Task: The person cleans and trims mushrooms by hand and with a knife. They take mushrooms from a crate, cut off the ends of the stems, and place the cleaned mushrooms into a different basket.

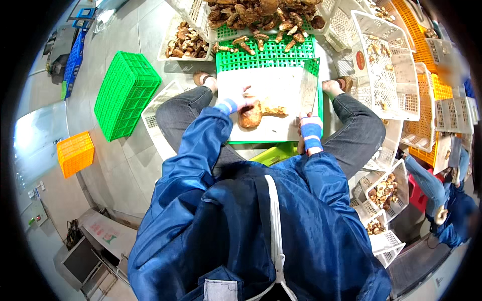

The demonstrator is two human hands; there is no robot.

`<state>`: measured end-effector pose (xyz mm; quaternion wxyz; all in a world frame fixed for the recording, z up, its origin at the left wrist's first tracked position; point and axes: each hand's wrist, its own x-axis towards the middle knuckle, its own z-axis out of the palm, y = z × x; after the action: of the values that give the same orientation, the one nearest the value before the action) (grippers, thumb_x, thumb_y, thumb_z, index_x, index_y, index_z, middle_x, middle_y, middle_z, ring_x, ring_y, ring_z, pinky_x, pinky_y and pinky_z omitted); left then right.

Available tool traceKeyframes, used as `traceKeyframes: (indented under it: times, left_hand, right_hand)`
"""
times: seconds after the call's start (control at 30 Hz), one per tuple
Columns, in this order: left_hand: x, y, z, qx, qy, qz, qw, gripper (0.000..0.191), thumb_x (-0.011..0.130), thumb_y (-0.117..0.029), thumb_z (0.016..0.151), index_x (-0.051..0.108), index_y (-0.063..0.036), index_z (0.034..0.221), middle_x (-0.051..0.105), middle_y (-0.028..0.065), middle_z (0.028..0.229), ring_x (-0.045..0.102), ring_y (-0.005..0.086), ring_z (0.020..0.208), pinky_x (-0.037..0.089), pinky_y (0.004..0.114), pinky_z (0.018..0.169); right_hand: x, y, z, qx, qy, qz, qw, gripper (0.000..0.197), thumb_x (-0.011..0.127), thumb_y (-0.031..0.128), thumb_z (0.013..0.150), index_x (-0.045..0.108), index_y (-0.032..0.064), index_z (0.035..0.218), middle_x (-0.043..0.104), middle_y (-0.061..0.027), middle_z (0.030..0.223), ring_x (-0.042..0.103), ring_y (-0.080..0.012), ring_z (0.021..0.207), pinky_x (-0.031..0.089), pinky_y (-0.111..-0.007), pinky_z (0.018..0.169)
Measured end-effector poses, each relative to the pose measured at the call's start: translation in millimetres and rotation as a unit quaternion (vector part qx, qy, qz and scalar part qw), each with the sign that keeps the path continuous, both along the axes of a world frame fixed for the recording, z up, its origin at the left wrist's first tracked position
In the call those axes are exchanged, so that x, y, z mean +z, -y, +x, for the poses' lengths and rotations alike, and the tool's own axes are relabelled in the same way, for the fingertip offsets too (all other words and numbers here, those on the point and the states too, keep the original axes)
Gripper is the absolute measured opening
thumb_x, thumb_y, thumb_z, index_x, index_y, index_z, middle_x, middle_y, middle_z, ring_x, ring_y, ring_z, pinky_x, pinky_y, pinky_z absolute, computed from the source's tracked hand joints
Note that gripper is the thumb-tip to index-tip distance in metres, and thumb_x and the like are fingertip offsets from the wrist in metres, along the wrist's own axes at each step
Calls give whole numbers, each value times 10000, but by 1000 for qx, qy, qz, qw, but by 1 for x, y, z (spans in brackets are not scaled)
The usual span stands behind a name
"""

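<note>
My left hand (243, 101), with a blue wrist band, holds a large brown mushroom (250, 117) by its upper left side against a white cutting board (235, 81). To the right of that cap, a pale brown mushroom stem (275, 110) lies on the board. My right hand (311, 127), also banded in blue, is closed around the handle of a broad-bladed cleaver (309, 84). Its blade points away from me along the board's right side, apart from the mushroom. Beneath the board is a green plastic crate (265, 60), with several whole mushrooms (260, 39) on its far part.
A white basket heaped with mushrooms (256, 13) stands beyond the board. Mushrooms fill another white basket (205, 56) at far left. White baskets (408, 90) and orange crates (421, 145) crowd the right. A green crate (126, 96) stands left; a co-worker (452, 210) sits far right.
</note>
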<state>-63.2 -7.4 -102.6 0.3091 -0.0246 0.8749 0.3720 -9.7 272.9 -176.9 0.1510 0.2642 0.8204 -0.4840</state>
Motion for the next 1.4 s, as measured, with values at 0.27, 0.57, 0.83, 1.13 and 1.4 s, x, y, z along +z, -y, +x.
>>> traceKeyframes:
  times: [0.27,0.57,0.83,1.13,1.4]
  left_hand:
    - [-18,-22,85,52,-120,-144,981,1128,775,-324,386,128,-100,1282,201,259,1242,252,403,1145,260,393,958]
    - [-19,-52,85,162,-67,-174,969,1130,776,-314,427,76,-126,1294,184,237,1266,264,376,1156,295,382,948]
    - [-16,-55,89,188,-114,-138,966,1097,771,-307,424,126,-50,1273,267,253,1191,295,398,1104,291,393,931]
    - [-6,-63,84,211,-55,-153,964,1074,769,-286,436,119,-71,1264,219,260,1218,275,398,1127,296,407,932]
    - [-18,-62,88,216,-57,-159,962,1063,756,-290,449,109,-52,1258,218,244,1201,255,395,1121,288,407,925]
  right_hand:
    - [75,21,-11,-119,86,-254,956,246,511,159,739,432,-6,575,430,-105,441,411,-209,286,336,-331,261]
    - [115,55,25,298,-40,140,944,268,493,251,712,571,6,787,555,-234,703,542,-375,674,437,-409,646]
    - [117,70,32,336,-16,175,925,328,476,224,704,579,37,954,568,-229,778,554,-362,755,444,-390,716]
    - [112,70,27,358,35,173,917,329,469,223,710,580,30,951,570,-218,815,551,-357,783,442,-380,729]
    - [99,77,13,427,-4,233,874,296,443,208,715,586,-3,867,567,-237,773,546,-378,747,446,-384,701]
